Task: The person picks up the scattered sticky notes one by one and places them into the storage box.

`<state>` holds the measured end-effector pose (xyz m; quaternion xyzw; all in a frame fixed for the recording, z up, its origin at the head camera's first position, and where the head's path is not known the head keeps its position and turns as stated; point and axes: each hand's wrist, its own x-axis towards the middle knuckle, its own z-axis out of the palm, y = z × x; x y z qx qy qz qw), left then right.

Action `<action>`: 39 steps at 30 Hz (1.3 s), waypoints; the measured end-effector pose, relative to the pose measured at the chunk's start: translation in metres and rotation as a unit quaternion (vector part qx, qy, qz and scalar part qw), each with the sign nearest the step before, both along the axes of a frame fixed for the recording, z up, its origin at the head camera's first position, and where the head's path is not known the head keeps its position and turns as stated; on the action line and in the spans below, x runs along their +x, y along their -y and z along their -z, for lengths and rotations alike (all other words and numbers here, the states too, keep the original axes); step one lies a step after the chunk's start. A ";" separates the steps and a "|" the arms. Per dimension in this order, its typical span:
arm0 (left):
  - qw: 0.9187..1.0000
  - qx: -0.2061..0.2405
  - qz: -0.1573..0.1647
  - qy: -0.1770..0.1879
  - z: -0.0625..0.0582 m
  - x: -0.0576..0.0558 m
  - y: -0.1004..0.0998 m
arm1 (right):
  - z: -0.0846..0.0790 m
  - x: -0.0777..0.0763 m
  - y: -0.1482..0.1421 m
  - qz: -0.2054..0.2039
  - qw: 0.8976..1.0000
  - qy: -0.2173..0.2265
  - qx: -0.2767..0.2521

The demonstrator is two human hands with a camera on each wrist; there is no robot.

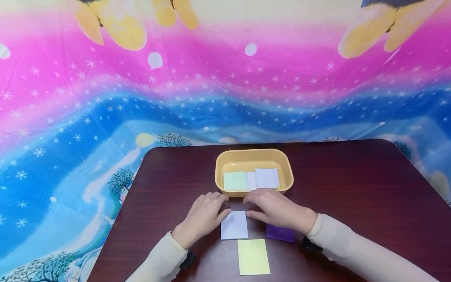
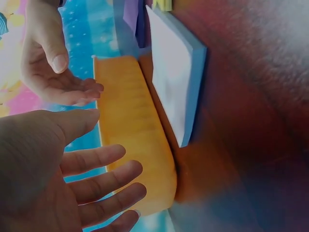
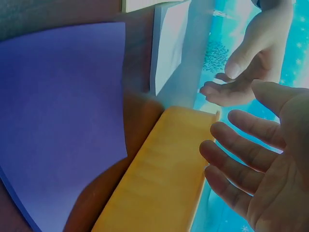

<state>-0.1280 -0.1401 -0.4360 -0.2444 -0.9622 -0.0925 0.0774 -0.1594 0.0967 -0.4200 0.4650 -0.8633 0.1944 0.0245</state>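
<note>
My left hand (image 1: 205, 216) is held just in front of a yellow plastic tub (image 1: 219, 166), near its left front corner, fingers spread and holding nothing. Facing it is my right hand (image 1: 278, 207), also empty, with loosely extended fingers at the tub's front wall. Below and between the hands lies a white pad of sticky notes (image 1: 234, 226). A purple pad (image 1: 281, 234) is partly hidden under the right hand in the head view; the right wrist view shows more of its purple sheet (image 3: 63, 101). Closest to the person lies a pale yellow pad (image 1: 253, 257).
Inside the tub lie a light green pad (image 1: 234, 181) and a pale lilac-white pad (image 1: 266, 178), with a narrow pale strip between them. The dark reddish-brown table (image 1: 352, 184) reaches back to a colourful snowflake-patterned cloth (image 1: 225, 78).
</note>
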 end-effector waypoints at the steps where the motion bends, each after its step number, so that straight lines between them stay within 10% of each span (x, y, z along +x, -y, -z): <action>1: 1.000 -0.001 0.000 0.000 0.001 0.001 0.000 | 0.001 0.000 0.001 -0.003 1.000 -0.001 0.000; 39: 0.998 -0.045 0.004 0.041 0.021 0.009 -0.003 | 0.025 0.011 0.008 -0.017 1.000 0.021 0.015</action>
